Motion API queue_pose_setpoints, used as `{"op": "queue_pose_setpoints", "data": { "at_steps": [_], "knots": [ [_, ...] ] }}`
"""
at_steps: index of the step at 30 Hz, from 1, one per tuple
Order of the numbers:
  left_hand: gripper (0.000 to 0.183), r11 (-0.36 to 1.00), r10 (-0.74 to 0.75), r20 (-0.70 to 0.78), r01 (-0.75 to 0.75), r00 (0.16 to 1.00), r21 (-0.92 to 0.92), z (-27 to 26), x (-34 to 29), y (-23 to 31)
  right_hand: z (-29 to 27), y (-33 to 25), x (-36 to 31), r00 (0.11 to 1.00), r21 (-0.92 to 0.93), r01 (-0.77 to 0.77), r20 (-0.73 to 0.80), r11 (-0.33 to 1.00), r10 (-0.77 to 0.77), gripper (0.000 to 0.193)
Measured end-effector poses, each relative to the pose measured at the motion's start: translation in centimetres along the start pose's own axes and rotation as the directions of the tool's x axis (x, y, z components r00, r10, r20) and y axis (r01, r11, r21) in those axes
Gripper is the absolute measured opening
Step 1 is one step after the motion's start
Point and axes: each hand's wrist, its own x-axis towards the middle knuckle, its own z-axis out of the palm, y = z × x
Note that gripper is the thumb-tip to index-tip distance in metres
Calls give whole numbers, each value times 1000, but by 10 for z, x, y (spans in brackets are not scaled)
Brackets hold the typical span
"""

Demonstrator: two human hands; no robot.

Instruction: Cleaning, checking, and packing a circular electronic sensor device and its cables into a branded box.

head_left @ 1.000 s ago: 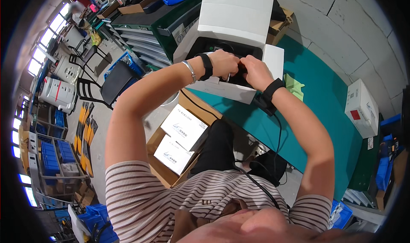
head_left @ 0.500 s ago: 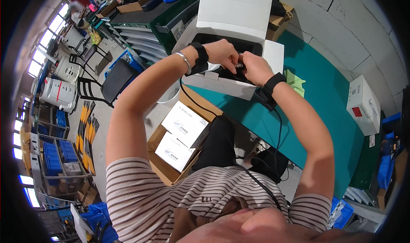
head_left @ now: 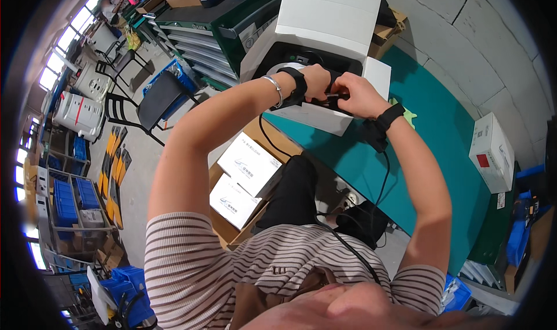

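Note:
An open white box (head_left: 326, 120) with a black lining (head_left: 277, 53) stands on the green table, its lid raised at the back. My left hand (head_left: 316, 82) reaches into the front part of the box, its fingers closed and curled down. Close beside it, my right hand (head_left: 357, 96) pinches at the same spot by the front wall. Between the two sets of fingertips shows a small dark piece (head_left: 333, 97) with a metallic glint, too small and covered to name. A rounded black and pale item (head_left: 299, 58) lies in the box behind my left wrist.
A light green cloth (head_left: 410, 116) lies right of the box on the green table (head_left: 432, 156). A closed white box (head_left: 492, 153) stands at its right end. Below left, a cardboard carton (head_left: 223, 230) holds white boxes (head_left: 250, 163). A black chair (head_left: 168, 98) stands at left. Cables hang from my wrists.
Both hands have shifted slightly down and right, toward the box's front wall. The silvery piece between my fingers shows less now, and more of the box's inside is visible behind my left hand.

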Motion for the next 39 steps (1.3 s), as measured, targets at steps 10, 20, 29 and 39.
{"op": "queue_pose_setpoints", "data": {
  "at_steps": [10, 20, 29, 39],
  "knots": [
    [29, 964, 109, 180, -60, 978, -257, -10, -15, -25, 0, -4, 10, 987, -205, -82, 116, 975, 107, 23],
    [32, 918, 147, 109, -95, 983, -384, -5, -22, -21, -18, -16, 8, 965, -82, -120, 223, 989, 135, 37],
    [36, 984, 173, -199, -162, 965, 72, 13, -17, -5, 4, -9, -5, 997, -29, -67, 31, 997, 68, 26],
    [31, 954, 246, -78, -255, 966, -158, 11, -10, -22, 1, -9, 1, 991, -225, -118, 32, 967, 128, 16]
  ]
}}
